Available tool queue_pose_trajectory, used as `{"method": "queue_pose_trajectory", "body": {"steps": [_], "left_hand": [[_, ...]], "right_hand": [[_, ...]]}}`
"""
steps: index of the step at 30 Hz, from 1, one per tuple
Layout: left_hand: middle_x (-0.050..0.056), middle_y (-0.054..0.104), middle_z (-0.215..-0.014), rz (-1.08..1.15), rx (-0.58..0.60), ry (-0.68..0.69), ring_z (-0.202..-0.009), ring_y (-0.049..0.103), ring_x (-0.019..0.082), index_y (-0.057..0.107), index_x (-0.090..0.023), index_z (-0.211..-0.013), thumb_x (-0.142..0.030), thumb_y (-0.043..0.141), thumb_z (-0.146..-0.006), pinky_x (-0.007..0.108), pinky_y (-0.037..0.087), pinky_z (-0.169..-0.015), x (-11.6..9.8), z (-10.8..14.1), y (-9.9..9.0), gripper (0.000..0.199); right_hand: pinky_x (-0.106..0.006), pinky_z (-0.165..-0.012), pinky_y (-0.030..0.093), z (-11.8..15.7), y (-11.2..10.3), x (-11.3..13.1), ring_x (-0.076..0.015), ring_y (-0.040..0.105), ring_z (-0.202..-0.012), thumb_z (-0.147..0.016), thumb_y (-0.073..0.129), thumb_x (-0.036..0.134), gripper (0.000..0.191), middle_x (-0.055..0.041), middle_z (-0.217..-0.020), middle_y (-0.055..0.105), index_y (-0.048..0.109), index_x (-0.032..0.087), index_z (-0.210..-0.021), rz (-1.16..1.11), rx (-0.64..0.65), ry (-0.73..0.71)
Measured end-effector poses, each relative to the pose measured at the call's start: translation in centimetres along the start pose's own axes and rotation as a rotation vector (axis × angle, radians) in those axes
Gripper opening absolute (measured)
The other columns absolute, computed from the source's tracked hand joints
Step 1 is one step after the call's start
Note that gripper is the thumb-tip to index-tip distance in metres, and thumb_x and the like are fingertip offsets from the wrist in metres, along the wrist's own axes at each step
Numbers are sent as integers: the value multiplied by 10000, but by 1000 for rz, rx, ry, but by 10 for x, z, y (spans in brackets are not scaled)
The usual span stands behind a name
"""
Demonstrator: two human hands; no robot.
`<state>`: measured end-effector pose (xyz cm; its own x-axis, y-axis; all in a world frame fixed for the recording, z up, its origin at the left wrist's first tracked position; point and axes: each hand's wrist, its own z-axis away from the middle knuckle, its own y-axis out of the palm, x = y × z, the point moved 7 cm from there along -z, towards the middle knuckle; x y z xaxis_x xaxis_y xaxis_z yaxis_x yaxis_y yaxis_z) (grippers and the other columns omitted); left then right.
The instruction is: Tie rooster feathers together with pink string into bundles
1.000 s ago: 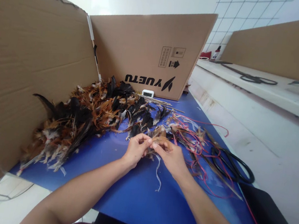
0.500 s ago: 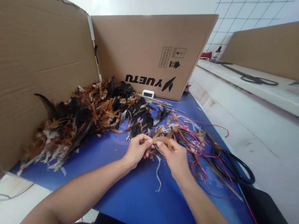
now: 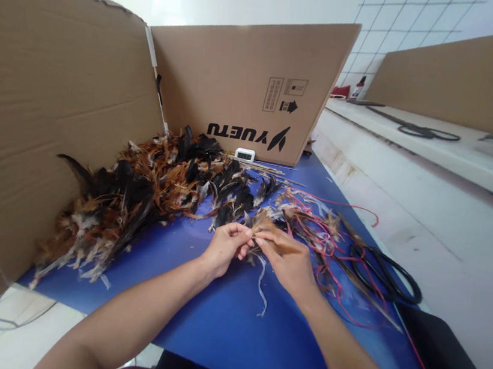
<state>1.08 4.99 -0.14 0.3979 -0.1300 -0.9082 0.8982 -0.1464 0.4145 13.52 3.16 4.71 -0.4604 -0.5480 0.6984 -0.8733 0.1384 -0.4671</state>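
Some brown feathers (image 3: 263,225) are pinched between thumb and fingers of the left hand (image 3: 222,250), above the middle of the blue table (image 3: 227,333). Thumb and fingers of the right hand (image 3: 291,266) are pressed together just beside, a brown strand (image 3: 284,249) held across them. A feather pile (image 3: 156,182) is seen at left, red string (image 3: 332,257) and black scissors (image 3: 390,282) at right, a white clock (image 3: 244,155) far.
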Motion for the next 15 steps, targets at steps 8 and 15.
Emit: {"method": "queue_pose_trajectory", "body": {"steps": [8, 15], "left_hand": [[-5, 591, -615, -3, 24, -6, -388, 428, 29, 564, -115, -720, -417, 738, -631, 168, 322, -375, 1, -1, 0, 360], [2, 606, -627, -151, 1, 72, -395, 484, 56, 555, -122, -732, -421, 694, -676, 186, 396, -384, -6, 1, 1, 334]], "right_hand": [[-337, -818, 466, 1, -4, 12, -189, 616, -870, -867, 494, 246, 177, -30, -930, 684, 662, 261, -919, 102, 31, -142], [-308, -751, 450, -1, -9, 14, -177, 598, -810, -880, 469, 249, 157, -43, -872, 652, 623, 226, -866, 157, 6, -126]]}}
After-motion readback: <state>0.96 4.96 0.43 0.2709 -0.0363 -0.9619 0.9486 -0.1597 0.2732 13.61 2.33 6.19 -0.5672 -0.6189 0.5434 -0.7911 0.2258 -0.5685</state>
